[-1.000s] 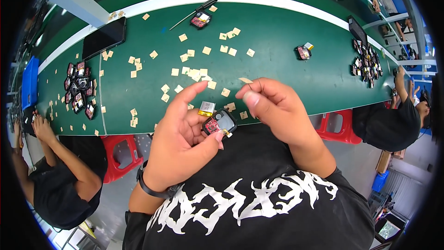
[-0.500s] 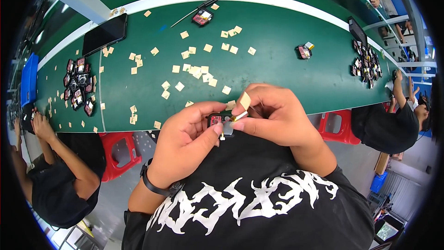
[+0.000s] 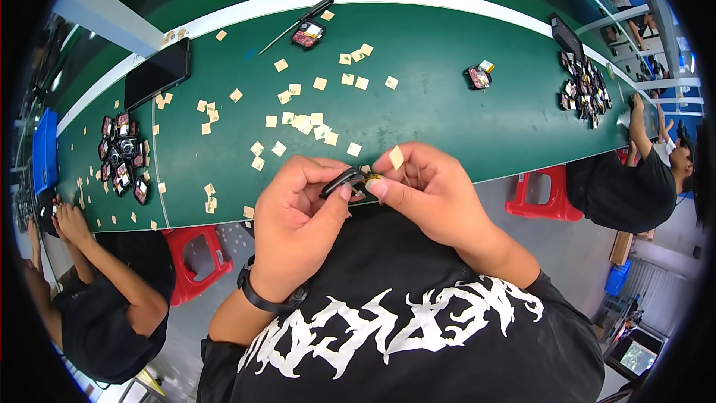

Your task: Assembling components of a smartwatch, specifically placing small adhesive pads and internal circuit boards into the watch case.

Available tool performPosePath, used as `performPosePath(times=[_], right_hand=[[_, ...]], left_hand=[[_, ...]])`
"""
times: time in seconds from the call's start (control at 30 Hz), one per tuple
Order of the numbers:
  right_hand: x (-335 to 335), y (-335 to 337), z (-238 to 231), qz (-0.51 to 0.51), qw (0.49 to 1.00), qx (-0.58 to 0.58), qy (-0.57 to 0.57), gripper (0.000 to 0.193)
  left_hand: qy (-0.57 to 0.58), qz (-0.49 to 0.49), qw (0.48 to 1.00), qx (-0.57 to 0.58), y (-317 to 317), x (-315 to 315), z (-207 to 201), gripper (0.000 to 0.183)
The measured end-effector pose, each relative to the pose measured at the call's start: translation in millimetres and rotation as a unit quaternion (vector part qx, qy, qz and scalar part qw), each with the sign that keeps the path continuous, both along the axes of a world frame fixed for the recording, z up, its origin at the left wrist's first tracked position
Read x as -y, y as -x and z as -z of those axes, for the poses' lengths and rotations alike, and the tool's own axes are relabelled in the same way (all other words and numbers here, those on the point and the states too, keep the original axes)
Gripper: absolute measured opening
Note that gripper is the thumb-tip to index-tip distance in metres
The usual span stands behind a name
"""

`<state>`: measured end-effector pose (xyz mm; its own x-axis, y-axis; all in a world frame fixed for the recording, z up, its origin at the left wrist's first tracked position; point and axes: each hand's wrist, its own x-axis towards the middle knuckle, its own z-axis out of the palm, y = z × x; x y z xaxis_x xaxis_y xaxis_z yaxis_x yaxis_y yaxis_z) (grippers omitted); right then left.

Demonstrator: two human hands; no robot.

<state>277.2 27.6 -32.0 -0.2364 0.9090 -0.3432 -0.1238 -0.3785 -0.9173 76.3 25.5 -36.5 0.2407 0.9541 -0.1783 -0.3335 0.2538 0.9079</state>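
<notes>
Left hand's fingers grip the black casing; right hand pinches a yellow-edged part, apparently for positioning; next likely needs steady alignment

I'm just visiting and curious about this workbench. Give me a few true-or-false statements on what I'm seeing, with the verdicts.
1. The left hand holds a small black device. True.
2. The right hand is touching nothing. False: a cream-coloured square is at its fingers.
3. The screwdriver is in the right hand. False: it lies on the green table, beyond both hands.
4. A dark band circles the left wrist. True.
5. The other cream squares sit in one neat stack. False: they lie scattered about the table.
</notes>
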Motion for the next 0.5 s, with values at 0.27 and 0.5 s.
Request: performPosePath(times=[0.27, 0.5], right_hand=[[-11.2, -7.8, -5.3, 0.022, 0.976, -0.127, 0.175, 0.021], [-3.4, 4.9, 7.1, 0.062, 0.998, 0.028, -0.006, 0.021]], left_hand=[[-0.100, -0.030, 0.991, -0.081, -2.4, -0.4, 14.7, 0.019], [-0.050, -0.012, 0.997, -0.057, 1.2, -5.7, 8.9, 0.017]])
